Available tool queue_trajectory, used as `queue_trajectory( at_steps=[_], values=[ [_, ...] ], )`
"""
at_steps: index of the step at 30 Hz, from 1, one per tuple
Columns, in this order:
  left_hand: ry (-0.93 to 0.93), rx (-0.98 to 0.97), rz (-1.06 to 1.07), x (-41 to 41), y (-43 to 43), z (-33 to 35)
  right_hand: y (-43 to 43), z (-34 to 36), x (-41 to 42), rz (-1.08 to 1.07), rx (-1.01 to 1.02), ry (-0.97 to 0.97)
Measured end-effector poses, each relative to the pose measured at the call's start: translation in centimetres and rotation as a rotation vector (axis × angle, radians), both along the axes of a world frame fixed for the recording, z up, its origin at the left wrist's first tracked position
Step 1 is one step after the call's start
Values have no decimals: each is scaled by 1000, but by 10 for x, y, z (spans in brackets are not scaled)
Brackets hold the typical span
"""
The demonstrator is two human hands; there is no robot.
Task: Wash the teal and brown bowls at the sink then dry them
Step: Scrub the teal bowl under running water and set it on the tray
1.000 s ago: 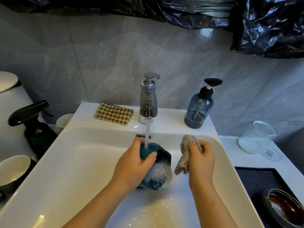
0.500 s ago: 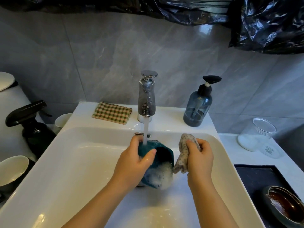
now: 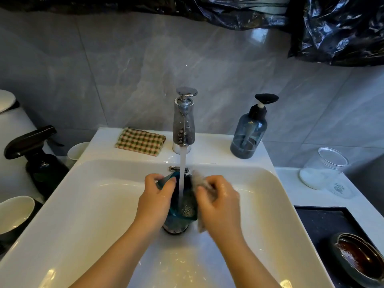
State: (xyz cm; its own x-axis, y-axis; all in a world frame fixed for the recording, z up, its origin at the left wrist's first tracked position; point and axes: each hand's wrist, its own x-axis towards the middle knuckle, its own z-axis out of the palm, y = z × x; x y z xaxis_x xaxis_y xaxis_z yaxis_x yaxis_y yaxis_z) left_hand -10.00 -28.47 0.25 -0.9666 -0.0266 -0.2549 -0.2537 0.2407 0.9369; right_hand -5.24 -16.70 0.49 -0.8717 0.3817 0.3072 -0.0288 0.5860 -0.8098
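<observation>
At the far left edge a white-lined bowl (image 3: 14,213) sits beside a dark spray bottle (image 3: 39,161), with a small white cup (image 3: 76,150) just behind the corner of the white sink (image 3: 83,204). A folded checked cloth (image 3: 140,141) lies on the sink's back ledge, left of the chrome faucet (image 3: 184,125). The left hand (image 3: 154,204) grips the teal bowl (image 3: 187,208) by its left rim, fingers curled round the outside and the thumb over the edge. The bowl is held tilted over the drain in the middle of the basin, and the stream of water (image 3: 182,175) runs straight into it, onto foam in its bottom. The right hand (image 3: 220,206) clutches a pale speckled cloth (image 3: 202,181), blurred, against the bowl's right side. Right of the faucet, a blue-grey soap dispenser (image 3: 248,134) stands on the ledge. On the counter beyond the sink there is a clear plastic jar (image 3: 322,169). Nearer, the brown bowl (image 3: 361,258) rests on a black tray (image 3: 324,223), well apart from both hands.
</observation>
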Motion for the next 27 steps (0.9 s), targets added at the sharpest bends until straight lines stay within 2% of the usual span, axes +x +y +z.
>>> queue_trajectory(
  at_steps=[3,8,10,14,17,19,23,25,27],
  values=[
    [-48,-2,-38,-1,0,-4,-21,-9,1,247,213,-118],
    [14,-85,-82,-4,-6,0,-21,-11,3,480,199,-226],
    [10,-83,-28,-8,-11,1,-19,-9,5,571,292,-239],
    [-13,-59,-19,-11,-13,3,-20,-12,5,461,595,-272],
    [-19,-16,-27,-11,-11,4,-18,-12,5,437,675,-299],
    [-49,42,-2,-10,-11,3,-16,-7,5,466,644,-269],
    [-195,204,-4,-6,-11,3,-14,0,3,514,431,-260],
    [-269,262,-39,-5,-10,2,-13,-2,2,476,207,-289],
    [-308,279,-53,-3,-8,1,-13,0,2,378,-105,-273]
  ],
)
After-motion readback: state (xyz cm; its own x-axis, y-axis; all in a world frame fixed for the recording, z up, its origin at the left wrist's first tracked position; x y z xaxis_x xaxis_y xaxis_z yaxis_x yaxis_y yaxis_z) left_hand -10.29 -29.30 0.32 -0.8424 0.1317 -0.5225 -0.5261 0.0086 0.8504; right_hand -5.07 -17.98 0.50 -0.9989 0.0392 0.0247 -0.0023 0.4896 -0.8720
